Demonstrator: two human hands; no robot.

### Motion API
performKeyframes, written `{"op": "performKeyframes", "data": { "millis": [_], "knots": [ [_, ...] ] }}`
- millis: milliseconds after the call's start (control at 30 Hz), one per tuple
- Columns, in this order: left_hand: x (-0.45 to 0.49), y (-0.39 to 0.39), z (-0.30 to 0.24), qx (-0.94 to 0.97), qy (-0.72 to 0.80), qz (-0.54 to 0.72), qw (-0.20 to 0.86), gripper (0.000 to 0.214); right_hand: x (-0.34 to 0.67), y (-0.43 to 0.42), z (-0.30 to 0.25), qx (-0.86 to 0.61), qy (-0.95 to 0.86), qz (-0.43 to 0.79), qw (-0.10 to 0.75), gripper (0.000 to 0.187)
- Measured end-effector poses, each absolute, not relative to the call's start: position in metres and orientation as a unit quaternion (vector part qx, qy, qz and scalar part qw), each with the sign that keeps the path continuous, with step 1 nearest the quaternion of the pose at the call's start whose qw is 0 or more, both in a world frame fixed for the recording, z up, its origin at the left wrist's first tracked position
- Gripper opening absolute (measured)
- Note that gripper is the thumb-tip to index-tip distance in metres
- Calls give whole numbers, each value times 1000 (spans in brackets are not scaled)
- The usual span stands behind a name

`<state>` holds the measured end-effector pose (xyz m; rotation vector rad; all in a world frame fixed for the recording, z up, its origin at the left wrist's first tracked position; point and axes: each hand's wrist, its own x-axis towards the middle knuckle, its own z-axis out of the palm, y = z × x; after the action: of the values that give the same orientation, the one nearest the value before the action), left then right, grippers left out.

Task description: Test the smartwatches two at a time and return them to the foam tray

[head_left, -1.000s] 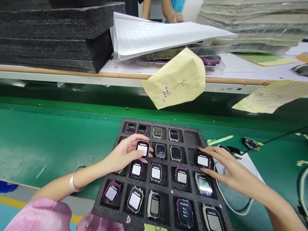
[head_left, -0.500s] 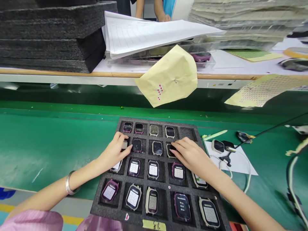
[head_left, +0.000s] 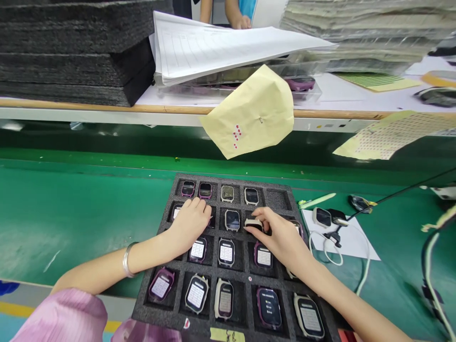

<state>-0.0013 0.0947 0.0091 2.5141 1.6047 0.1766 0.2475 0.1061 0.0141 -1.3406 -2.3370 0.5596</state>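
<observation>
A dark foam tray (head_left: 245, 280) on the green bench holds rows of square smartwatch bodies without straps, in purple or beige frames, several with lit white screens. My left hand (head_left: 192, 221) is closed over the second compartment of the second row. Its fingers curl down around a purple-framed smartwatch, which the hand mostly hides. In the same row, further right, my right hand (head_left: 280, 232) pinches a beige smartwatch (head_left: 253, 223) between thumb and fingers. That watch is tipped on edge in its compartment. Beside it, a beige smartwatch with a dark screen (head_left: 232, 220) lies untouched.
Right of the tray, another smartwatch (head_left: 322, 217) and white cables rest on white paper (head_left: 359, 242), near a light green pen (head_left: 318, 201). Stacked black foam (head_left: 71, 57) and papers (head_left: 221, 50) fill the shelf above. A yellow sheet (head_left: 256, 111) hangs from its edge. Another person's hand (head_left: 242, 22) shows behind.
My left hand has moved right, from the first to the second watch of the second row. My right hand has tipped the beige watch up on edge.
</observation>
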Motion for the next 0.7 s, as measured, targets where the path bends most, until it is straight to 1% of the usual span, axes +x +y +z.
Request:
{"op": "performKeyframes", "data": {
  "millis": [67,133,167,233,300,367,400,467,500,533,567,633,667,700],
  "knots": [
    [-5,97,9,835,535,72,107,9,248,108,21,-445,-838,237,209,21],
    [-10,99,10,835,525,84,143,16,248,110,34,-410,-835,277,241,20],
    [-12,99,10,836,516,91,165,17,246,109,41,-396,-823,305,269,19],
    [-14,99,12,824,502,132,226,12,242,108,57,-376,-773,385,336,15],
    [-13,99,17,782,490,215,320,8,234,107,71,-369,-694,482,387,10],
    [-11,100,26,695,467,301,455,11,225,109,78,-383,-612,553,416,10],
    [-9,101,32,641,452,331,525,18,221,111,79,-394,-579,574,424,12],
    [-7,102,44,530,420,376,633,48,214,118,78,-418,-533,596,431,18],
    [-5,103,49,486,407,398,663,60,211,121,77,-428,-519,603,428,21],
    [-4,103,53,457,395,418,679,63,209,123,75,-437,-509,611,420,23],
    [-3,103,55,437,385,436,686,57,208,125,73,-441,-502,624,405,25],
    [0,103,56,407,380,454,696,34,207,125,70,-425,-489,664,373,31],
    [1,102,55,391,383,458,701,27,207,124,68,-405,-482,688,362,37],
    [2,102,54,377,387,459,705,24,208,123,67,-380,-475,711,353,43]
  ]
}}
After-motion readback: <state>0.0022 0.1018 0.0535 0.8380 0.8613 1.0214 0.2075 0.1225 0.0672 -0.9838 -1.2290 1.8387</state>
